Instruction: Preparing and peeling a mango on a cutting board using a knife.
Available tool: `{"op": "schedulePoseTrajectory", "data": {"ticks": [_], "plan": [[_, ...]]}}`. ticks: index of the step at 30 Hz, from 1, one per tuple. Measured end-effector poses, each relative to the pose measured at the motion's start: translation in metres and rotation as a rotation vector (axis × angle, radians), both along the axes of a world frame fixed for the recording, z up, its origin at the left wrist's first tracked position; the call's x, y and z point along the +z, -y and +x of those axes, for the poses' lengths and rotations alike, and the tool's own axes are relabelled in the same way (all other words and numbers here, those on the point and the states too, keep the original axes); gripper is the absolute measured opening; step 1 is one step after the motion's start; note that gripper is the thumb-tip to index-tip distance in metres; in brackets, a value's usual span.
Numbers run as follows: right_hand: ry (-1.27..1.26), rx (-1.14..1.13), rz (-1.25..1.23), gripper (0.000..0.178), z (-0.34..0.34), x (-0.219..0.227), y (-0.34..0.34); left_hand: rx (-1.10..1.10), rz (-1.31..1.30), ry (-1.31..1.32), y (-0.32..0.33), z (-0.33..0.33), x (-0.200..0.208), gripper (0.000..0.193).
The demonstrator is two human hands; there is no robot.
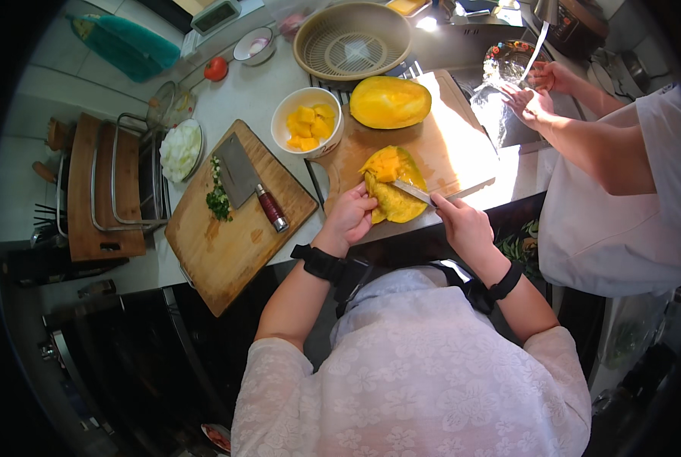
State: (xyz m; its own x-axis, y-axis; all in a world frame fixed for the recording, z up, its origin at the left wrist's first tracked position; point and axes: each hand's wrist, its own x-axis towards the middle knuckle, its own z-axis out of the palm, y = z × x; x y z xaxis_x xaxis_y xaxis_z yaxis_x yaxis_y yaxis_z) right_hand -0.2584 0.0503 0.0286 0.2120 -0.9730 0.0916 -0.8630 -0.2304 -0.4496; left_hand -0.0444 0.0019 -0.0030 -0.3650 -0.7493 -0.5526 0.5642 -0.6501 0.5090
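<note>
My left hand (349,216) is closed on the near-left edge of a scored mango half (398,204), its skin partly bent back and cubes of flesh standing up at the far side. My right hand (466,228) grips a small knife (412,190), its blade lying across the mango flesh under the cubes. The handle is mostly hidden in my fingers. This mango sits at the near edge of a wooden cutting board (462,171). Another mango half (390,102) lies cut side up farther back on the board. A white bowl (282,143) to the left contains mango cubes (310,126).
Left of me, a second board (203,263) carries a cleaver (241,171) and chopped greens (218,194). Beyond it are a dish of chopped white pieces (181,151), a tomato (216,69) and a colander (353,42). At the right, another person's hands (535,103) work over the sink under running water.
</note>
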Motion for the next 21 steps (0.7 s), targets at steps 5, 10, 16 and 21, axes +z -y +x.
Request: {"op": "schedulePoseTrajectory", "data": {"ticks": [5, 10, 16, 21], "plan": [[0.019, 0.007, -0.005, 0.024, 0.003, -0.005, 0.005, -0.018, -0.003, 0.086, -0.002, 0.0, 0.004, 0.041], [0.029, 0.003, -0.011, 0.024, 0.004, -0.01, 0.009, -0.037, -0.067, 0.157, -0.007, 0.001, 0.0, 0.04], [-0.015, 0.0, -0.009, 0.024, 0.003, -0.01, 0.013, -0.034, -0.119, 0.229, -0.007, 0.007, 0.001, 0.041], [-0.007, -0.003, -0.053, 0.022, 0.0, -0.016, 0.016, -0.038, -0.16, 0.35, -0.006, 0.011, 0.001, 0.041]]}}
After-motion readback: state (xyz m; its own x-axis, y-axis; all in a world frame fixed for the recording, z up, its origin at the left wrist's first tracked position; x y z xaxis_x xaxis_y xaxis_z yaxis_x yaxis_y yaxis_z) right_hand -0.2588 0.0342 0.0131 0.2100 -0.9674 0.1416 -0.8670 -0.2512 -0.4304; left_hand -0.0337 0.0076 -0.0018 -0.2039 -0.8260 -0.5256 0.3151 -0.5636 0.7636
